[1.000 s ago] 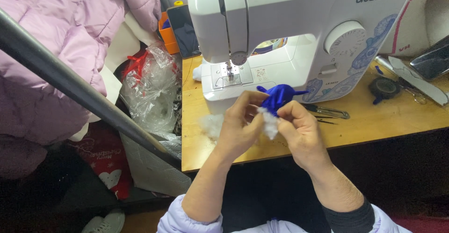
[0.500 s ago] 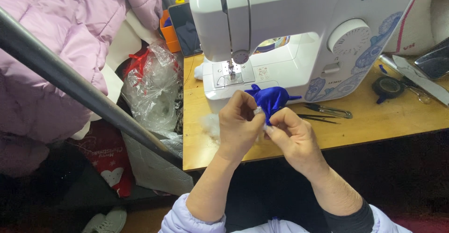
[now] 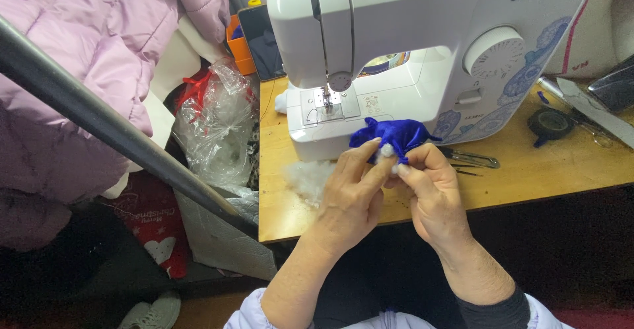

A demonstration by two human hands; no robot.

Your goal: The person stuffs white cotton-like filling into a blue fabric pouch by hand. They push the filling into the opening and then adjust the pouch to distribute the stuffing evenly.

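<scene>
At the left edge of the wooden table [image 3: 568, 170], a tuft of white stuffing [image 3: 309, 177] lies loose. Just right of it, at frame centre, the left hand [image 3: 353, 193] pinches the blue satin piece [image 3: 395, 134], and the right hand [image 3: 429, 190] closes on its opening, pressing white filling in. Feed small wisps, I judge, gripping near the gap, below the sewing machine [image 3: 409, 45].
</scene>
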